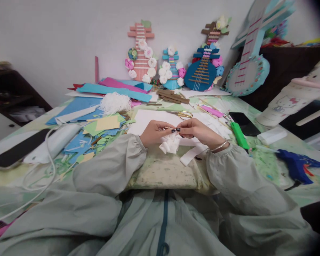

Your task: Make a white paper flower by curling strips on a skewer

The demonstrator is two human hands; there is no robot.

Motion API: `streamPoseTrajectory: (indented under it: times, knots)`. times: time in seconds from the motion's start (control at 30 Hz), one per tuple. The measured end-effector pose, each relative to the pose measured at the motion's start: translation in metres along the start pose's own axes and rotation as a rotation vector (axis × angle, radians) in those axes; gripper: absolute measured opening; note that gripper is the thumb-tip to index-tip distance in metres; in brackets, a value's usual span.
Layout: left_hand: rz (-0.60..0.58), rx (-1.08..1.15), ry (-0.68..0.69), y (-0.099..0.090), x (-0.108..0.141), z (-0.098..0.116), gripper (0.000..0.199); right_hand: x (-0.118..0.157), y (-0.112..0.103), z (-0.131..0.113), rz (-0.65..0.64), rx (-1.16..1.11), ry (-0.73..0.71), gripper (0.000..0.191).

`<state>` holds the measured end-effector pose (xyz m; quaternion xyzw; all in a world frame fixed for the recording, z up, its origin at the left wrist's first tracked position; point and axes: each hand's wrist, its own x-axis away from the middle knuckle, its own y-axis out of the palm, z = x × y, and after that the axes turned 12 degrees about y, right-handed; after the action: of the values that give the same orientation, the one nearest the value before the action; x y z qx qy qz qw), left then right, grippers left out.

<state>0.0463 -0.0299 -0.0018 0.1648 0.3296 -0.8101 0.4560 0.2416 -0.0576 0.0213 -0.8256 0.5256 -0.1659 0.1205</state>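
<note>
My left hand (157, 132) and my right hand (196, 132) meet over the near edge of the table, thumbs and fingertips pinched together. Between and below the fingertips hangs a ruffled white paper flower (170, 143), its petals facing down toward me. What exactly the fingertips pinch at its top is partly hidden by the fingers. White paper sheets (146, 117) lie under and behind the hands. A white paper strip (190, 155) rests just below my right hand. Beyond the fingers, gold-handled scissors (184, 114) lie on the paper.
Paper scraps (96, 131) and a tangle of white string (116, 103) cover the left, near a white cable (53, 160). At right are a green box cutter (239, 135), a phone (244, 123), a blue glue gun (296, 164) and a tumbler (285, 99). Decorated lute models (202, 76) lean behind.
</note>
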Motion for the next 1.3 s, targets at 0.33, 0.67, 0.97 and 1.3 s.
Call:
streamPoseTrajectory:
  times: [0.33, 0.67, 0.97, 1.3]
  knots:
    - [-0.008, 0.043, -0.101, 0.0, 0.0, -0.005, 0.037, -0.004, 0.009, 0.002, 0.353, 0.222, -0.101, 0.018]
    - [-0.07, 0.261, -0.213, 0.001, -0.004, 0.0, 0.025, -0.003, 0.013, 0.003, 0.419, 0.365, -0.213, 0.01]
    - [-0.118, 0.291, -0.257, -0.002, -0.004, -0.001, 0.018, -0.003, 0.014, 0.005, 0.43, 0.367, -0.254, 0.011]
    - [-0.166, 0.369, -0.28, -0.001, -0.002, 0.0, 0.019, 0.0, 0.012, 0.004, 0.421, 0.394, -0.328, 0.012]
